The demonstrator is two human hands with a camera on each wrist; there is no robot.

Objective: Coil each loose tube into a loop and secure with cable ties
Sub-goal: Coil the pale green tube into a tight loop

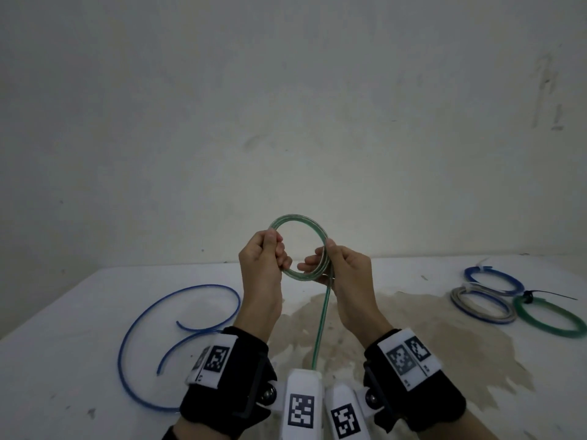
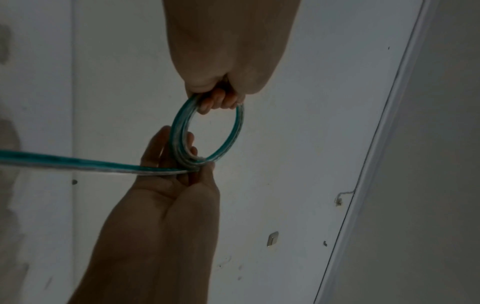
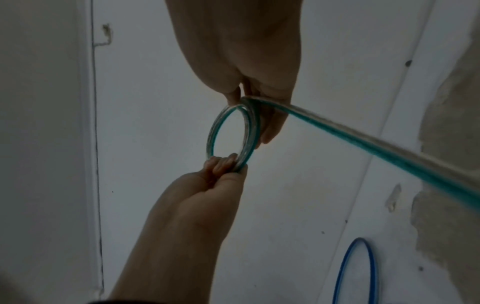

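Note:
A clear tube with a green stripe is wound into a small coil point(image 1: 306, 221) held in the air above the table. My left hand point(image 1: 266, 254) grips the coil's left side with curled fingers. My right hand point(image 1: 333, 260) pinches the coil's right side, thumb on top. The tube's free tail point(image 1: 320, 325) runs straight down from the right hand toward me. In the left wrist view the coil point(image 2: 233, 135) hangs from my left hand point(image 2: 221, 98). In the right wrist view the coil point(image 3: 213, 131) sits below my right hand point(image 3: 259, 107) and the tail point(image 3: 376, 152) stretches to the right.
A loose blue tube point(image 1: 149, 319) curls on the white table point(image 1: 63, 360) at the left, also seen as the blue tube point(image 3: 363, 267). Three tied coils lie at the right: blue point(image 1: 492, 274), grey and blue point(image 1: 482, 308), green point(image 1: 549, 327) with a black cable tie point(image 1: 546, 294). A stain point(image 1: 413, 338) marks the table's middle.

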